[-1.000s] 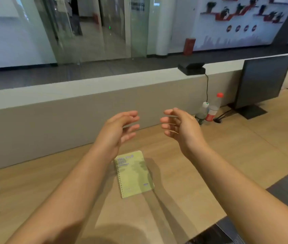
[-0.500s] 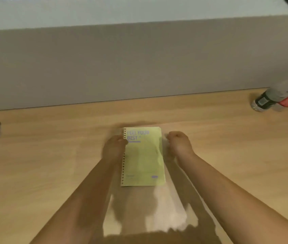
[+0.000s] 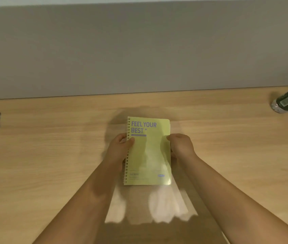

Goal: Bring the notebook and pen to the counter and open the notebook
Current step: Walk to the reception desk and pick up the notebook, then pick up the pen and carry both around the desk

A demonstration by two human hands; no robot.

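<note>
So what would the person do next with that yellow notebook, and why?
Probably lift the cover with the right hand. The notebook is still closed on the counter; the left hand holds the spiral edge and the right grips the free edge.

It looked like an office: a long wooden counter point(image 3: 51, 164) ran along a plain grey partition point(image 3: 139, 50).

A light wood-grain tabletop point(image 3: 51, 173) is bounded along its far edge by a plain grey wall panel point(image 3: 139, 50); bright light patches are cast near its near edge.
</note>
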